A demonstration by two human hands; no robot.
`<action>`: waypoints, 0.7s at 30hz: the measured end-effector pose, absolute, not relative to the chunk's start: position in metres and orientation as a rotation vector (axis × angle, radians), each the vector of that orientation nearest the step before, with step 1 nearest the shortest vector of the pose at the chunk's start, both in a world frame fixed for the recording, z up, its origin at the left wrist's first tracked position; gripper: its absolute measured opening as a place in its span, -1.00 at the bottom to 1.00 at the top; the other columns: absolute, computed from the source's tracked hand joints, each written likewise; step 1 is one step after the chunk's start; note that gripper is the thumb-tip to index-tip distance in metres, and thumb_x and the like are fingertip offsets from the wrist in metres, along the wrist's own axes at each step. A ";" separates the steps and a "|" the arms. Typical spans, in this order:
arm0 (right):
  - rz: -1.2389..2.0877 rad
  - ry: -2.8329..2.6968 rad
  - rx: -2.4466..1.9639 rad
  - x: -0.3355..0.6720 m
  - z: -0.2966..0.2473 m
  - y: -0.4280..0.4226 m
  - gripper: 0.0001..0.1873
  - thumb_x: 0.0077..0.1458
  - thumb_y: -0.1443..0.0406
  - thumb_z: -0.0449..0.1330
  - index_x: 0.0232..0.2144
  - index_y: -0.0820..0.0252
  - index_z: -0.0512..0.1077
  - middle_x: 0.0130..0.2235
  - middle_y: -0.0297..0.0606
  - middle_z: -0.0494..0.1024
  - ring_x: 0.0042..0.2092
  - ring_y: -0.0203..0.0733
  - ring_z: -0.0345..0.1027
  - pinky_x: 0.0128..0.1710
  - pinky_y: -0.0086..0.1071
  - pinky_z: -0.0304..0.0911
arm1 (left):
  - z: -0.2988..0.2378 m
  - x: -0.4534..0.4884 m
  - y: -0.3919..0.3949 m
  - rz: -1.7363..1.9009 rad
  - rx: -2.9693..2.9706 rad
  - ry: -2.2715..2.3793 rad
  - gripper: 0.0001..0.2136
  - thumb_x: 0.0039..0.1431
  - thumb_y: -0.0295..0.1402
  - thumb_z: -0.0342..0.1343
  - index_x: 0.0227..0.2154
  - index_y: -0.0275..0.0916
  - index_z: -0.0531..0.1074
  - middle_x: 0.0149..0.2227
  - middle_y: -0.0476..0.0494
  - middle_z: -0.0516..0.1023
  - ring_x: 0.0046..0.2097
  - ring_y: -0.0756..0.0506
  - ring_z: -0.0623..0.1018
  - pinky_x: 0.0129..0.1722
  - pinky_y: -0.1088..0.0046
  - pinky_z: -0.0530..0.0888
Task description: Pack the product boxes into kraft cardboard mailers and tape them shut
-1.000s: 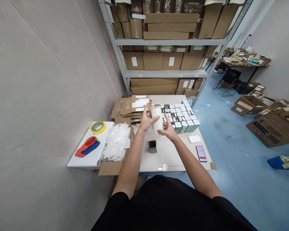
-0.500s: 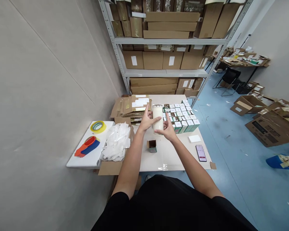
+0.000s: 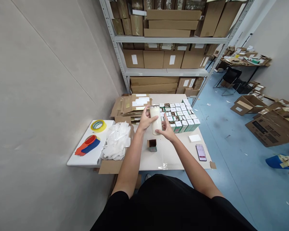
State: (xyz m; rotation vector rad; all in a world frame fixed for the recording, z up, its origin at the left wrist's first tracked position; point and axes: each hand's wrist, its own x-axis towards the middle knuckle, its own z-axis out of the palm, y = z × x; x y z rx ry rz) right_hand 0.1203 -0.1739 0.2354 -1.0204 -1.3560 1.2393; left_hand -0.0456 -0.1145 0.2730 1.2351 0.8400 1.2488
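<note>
A cream-white tumbler (image 3: 156, 123) with a metallic rim is held above the table between both hands, leaning slightly to the left at its top. My left hand (image 3: 145, 120) grips it from the left, thumb across its front. On the other side my right hand (image 3: 168, 130) holds the lower part, thumb at the base and index finger pointing up. Below them a small open carton (image 3: 152, 145) stands upright on the table; its dark inside shows. Right behind my right hand are rows of small white-and-green boxes (image 3: 183, 117), several with open tops.
Flattened cardboard (image 3: 128, 106) is stacked at the back left. A carton of white wrapping (image 3: 117, 141) sits left, beside tape rolls (image 3: 98, 125) and a red-and-blue tape dispenser (image 3: 88, 145) on a white surface. A phone (image 3: 201, 152) and white card (image 3: 195, 138) lie right. Shelving (image 3: 168, 72) stands behind.
The tumbler has tilted, its top moving slightly to the left along with my left hand. Both hands keep hold of it, and the small carton has stayed in place.
</note>
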 end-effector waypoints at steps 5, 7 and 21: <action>1.135 -1.366 -1.107 0.120 0.236 -0.177 0.43 -0.17 0.12 0.52 0.51 -0.16 -0.31 0.03 -0.19 0.46 -0.07 -0.03 0.47 -0.01 -0.07 0.45 | 0.268 -0.049 -0.116 1.242 1.230 0.808 0.08 -0.05 -0.14 0.50 0.45 -0.07 -0.04 0.12 -0.31 0.54 0.13 -0.26 0.57 0.14 0.11 0.50; 1.112 -1.370 -1.118 0.120 0.235 -0.177 0.47 -0.21 0.10 0.55 0.51 -0.15 -0.31 0.04 -0.18 0.44 -0.06 -0.03 0.46 0.00 -0.07 0.44 | 0.265 -0.051 -0.116 1.252 1.241 0.834 0.10 -0.07 -0.17 0.51 0.45 -0.05 -0.04 0.11 -0.29 0.55 0.12 -0.26 0.57 0.13 0.11 0.51; 1.235 -1.382 -1.031 0.112 0.216 -0.169 0.39 -0.11 0.13 0.50 0.51 -0.08 -0.31 0.05 -0.17 0.47 0.00 -0.01 0.48 0.08 -0.06 0.41 | 0.253 -0.061 -0.110 1.257 1.275 0.832 0.07 0.00 -0.16 0.48 0.46 -0.09 -0.06 0.10 -0.30 0.57 0.10 -0.28 0.59 0.13 0.04 0.51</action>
